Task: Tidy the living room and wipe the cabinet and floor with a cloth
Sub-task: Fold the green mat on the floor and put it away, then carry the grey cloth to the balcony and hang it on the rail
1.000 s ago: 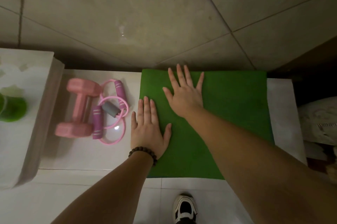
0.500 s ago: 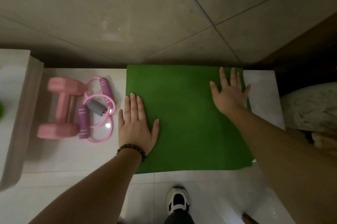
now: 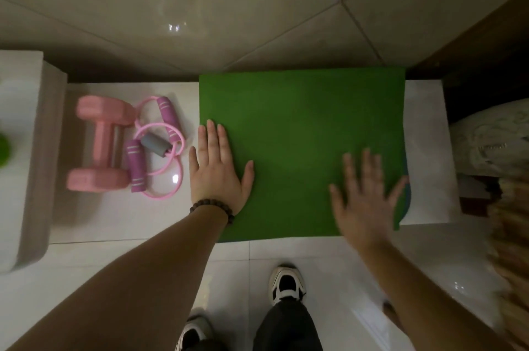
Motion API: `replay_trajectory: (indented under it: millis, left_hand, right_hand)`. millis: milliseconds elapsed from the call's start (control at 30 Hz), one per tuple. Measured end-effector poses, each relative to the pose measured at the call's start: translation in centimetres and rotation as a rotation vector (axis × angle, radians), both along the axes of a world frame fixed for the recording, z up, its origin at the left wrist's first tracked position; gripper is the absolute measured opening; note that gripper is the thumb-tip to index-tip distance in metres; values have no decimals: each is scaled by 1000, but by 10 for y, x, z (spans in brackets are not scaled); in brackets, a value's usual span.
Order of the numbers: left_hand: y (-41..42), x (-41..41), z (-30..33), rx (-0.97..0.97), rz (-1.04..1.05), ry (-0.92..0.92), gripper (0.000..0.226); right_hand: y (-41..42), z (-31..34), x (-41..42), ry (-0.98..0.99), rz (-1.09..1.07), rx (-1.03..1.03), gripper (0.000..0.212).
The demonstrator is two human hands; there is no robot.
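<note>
A green mat (image 3: 300, 127) lies flat on the low white cabinet (image 3: 423, 150) against the tiled wall. My left hand (image 3: 217, 170), with a bead bracelet at the wrist, presses flat on the mat's left edge, fingers spread. Blurred from motion, my right hand (image 3: 363, 193) is over the mat's near right corner with its fingers apart and nothing in it. No cloth is in view.
A pink dumbbell (image 3: 98, 144) and a pink resistance band with purple handles (image 3: 157, 147) lie on the cabinet left of the mat. A taller white block (image 3: 23, 156) stands at the far left. A pale bundle (image 3: 492, 136) sits at the right. My shoes (image 3: 286, 285) stand on the white floor.
My right hand swept from the mat's middle to its far right corner, then back toward the near right corner. My left hand stayed pressed on the left edge.
</note>
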State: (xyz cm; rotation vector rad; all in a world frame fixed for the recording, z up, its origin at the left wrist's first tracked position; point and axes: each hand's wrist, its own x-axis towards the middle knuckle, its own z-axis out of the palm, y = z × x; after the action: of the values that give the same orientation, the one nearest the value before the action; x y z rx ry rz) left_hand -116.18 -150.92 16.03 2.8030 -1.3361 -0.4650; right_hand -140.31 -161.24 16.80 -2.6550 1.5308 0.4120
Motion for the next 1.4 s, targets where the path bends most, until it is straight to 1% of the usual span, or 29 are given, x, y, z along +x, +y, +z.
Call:
replay_trajectory:
  millis: [33,100,267,400,533,567,633,767,867,967,1100,1167,1233,1333,1400]
  left_hand:
    - [0,0,-1,0,-2,-2,85]
    - [-1,0,-1,-5,-4,-2,85]
    - [0,1,1,1,-9,-6,85]
    - [0,2,9,52,-1,18,85]
    - [-5,8,47,113,9,55,81]
    - [-2,10,63,106,19,68,79]
    - [13,14,99,63,82,95,74]
    - [65,20,171,-26,253,121,70]
    - [120,27,223,-25,386,110,73]
    - [188,24,272,-26,570,107,75]
    - [287,-1,327,-34,864,105,68]
    - [332,-19,349,-18,989,101,67]
    - [373,-36,367,-10,1107,102,67]
    - [429,-59,392,-23,1295,100,67]
    - [462,-71,405,-34,1415,92,66]
  right_hand:
    - [-10,0,-9,4,-95,1,68]
    - [-22,-2,-17,2,-157,46,71]
    - [-21,-1,-13,-38,-140,74,71]
    - [-24,8,-11,51,-123,130,71]
    - [-37,40,4,236,-98,240,70]
    - [-39,53,11,243,-108,259,69]
    - [-35,84,29,178,-97,245,66]
    - [0,156,82,8,129,161,64]
    - [41,212,124,-80,262,159,62]
    - [90,263,160,-131,392,206,58]
    - [166,316,198,-175,623,297,54]
    - [205,336,210,-170,747,310,56]
    - [244,352,217,-109,870,326,59]
    - [304,371,223,-79,1051,392,59]
    - [341,382,228,-54,1134,434,59]
